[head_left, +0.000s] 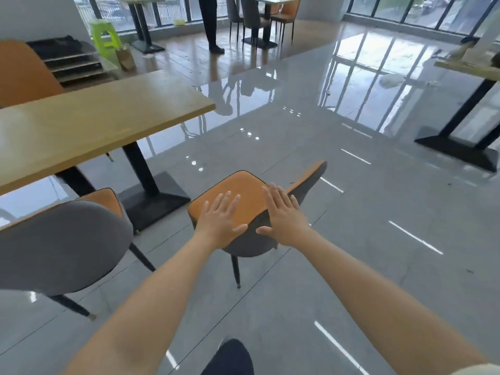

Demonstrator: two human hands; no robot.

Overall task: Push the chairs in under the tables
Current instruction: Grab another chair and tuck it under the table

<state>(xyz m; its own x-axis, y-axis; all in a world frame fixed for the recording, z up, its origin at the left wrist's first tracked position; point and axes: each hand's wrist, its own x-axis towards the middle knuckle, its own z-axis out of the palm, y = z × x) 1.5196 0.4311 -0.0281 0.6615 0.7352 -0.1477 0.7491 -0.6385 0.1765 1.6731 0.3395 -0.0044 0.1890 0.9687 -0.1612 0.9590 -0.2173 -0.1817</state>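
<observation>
On the glossy grey floor [351, 201], the orange chair [243, 196] stands clear of the table [89, 125], its backrest toward two o'clock. Your left hand [220, 221] and right hand [284, 216] hover flat above its seat, fingers spread, gripping nothing.

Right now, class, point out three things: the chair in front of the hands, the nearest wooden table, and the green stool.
chair [243, 193], head view, orange seat cushion
wooden table [102, 120], head view, bare tabletop
green stool [104, 39], head view, its front legs
</observation>
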